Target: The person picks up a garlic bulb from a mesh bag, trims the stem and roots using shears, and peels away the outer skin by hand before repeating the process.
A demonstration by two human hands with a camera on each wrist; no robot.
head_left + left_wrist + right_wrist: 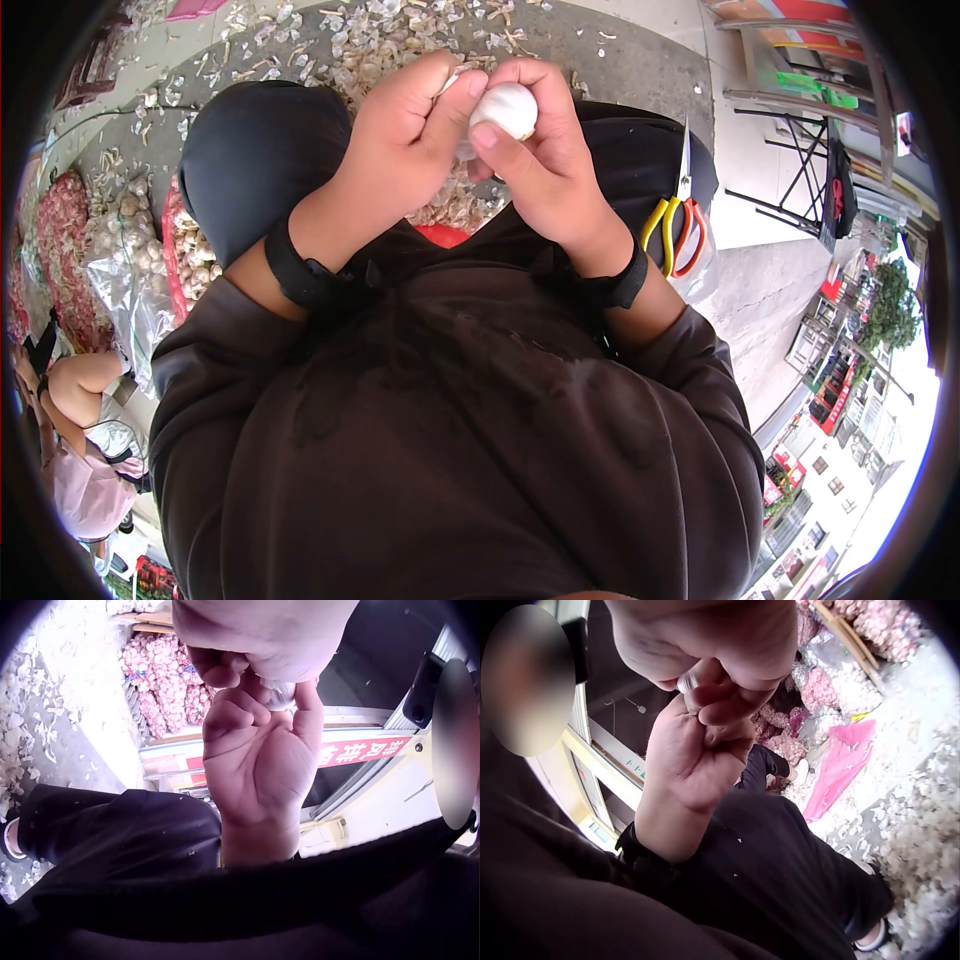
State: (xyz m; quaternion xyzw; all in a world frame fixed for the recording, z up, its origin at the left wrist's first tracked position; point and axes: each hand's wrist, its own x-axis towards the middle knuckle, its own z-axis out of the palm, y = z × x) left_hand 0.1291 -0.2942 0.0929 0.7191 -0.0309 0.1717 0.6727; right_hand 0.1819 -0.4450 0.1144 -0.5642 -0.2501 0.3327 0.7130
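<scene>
A white garlic bulb (507, 110) is held up over the lap, gripped between the thumb and curled fingers of my right hand (545, 160). My left hand (405, 125) is close against the bulb's left side, its thumb reaching to it. A white sliver, apparently garlic skin (452, 82), shows pinched between the left thumb and forefinger. In the left wrist view, the bulb (279, 694) is partly covered by both hands. The right wrist view shows only a small white part of the bulb (690, 681) between the fingers.
Scissors (683, 215) with yellow and orange handles lie by the right thigh. Garlic peelings (400, 40) cover the floor ahead. At left stand loose garlic bulbs (130, 225) and red net sacks (65, 260), with another person (90, 480) behind. A folding metal stand (795, 165) is at right.
</scene>
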